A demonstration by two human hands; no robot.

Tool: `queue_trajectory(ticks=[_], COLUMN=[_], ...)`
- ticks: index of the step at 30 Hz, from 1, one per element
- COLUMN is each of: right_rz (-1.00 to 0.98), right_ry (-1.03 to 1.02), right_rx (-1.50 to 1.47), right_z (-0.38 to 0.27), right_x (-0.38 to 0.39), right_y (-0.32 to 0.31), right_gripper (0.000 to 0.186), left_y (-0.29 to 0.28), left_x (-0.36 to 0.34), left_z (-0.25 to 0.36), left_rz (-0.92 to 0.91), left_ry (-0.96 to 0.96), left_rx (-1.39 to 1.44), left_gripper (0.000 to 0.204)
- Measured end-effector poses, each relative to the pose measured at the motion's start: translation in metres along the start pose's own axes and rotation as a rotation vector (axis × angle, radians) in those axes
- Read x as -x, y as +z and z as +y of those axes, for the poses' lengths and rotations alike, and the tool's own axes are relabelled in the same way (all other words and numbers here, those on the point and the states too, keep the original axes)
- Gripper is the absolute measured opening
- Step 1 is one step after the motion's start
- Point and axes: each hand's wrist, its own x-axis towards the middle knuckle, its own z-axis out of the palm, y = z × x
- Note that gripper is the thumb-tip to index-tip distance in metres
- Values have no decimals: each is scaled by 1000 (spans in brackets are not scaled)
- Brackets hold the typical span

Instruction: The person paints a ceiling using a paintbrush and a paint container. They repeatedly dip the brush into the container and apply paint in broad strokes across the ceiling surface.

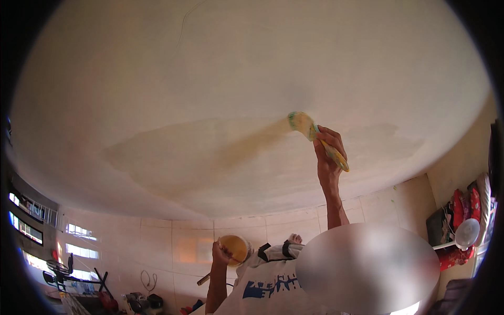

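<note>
My right hand [328, 152] grips a paintbrush [303, 125] by its yellow, paint-stained handle, with the bristles at the broad pale wall [252, 73]. A damp, yellowish streak runs down and left from the bristles across a darker patch. Low in the middle, my left hand [221, 252] is closed at the rim or handle of a bucket [236, 248] of yellow paint. A stick [203, 279] shows beside the bucket. My white printed shirt and a bare foot show below, and a blurred oval hides the area right of them.
Pale tiles [189, 231] run beneath the wall. At the lower left are exercise equipment [63, 275], coiled cable [148, 278] and dark items. On the right, red patterned bedding [457, 257] and folded cloths are piled, with a white round object [466, 233] in front.
</note>
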Motion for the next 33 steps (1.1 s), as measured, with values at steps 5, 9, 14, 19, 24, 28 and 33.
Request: queue_trajectory(ticks=[5, 9, 14, 19, 24, 28, 33], right_rz=[58, 6, 20, 54, 96, 151, 190], right_ry=[50, 22, 79, 91, 58, 66, 87], right_rx=[-126, -28, -63, -44, -96, -110, -100], right_z=[1, -8, -14, -3, 0, -6, 0], right_x=[-11, -18, -22, -30, -32, -38, -40], right_y=[-14, -18, -25, -43, -47, -49, -55], right_gripper=[17, 14, 14, 7, 8, 8, 11], left_y=[22, 19, 30, 43, 36, 29, 14], left_x=[-1, -4, -3, 5, -8, -14, -28], left_z=[2, 0, 0, -5, 7, 5, 7], left_rz=[53, 48, 18, 63, 39, 67, 9], left_ry=[4, -47, -7, 11, -38, -47, -94], left_rx=[49, 32, -2, 20, 11, 22, 41], left_gripper=[36, 34, 35, 36, 31, 28, 61])
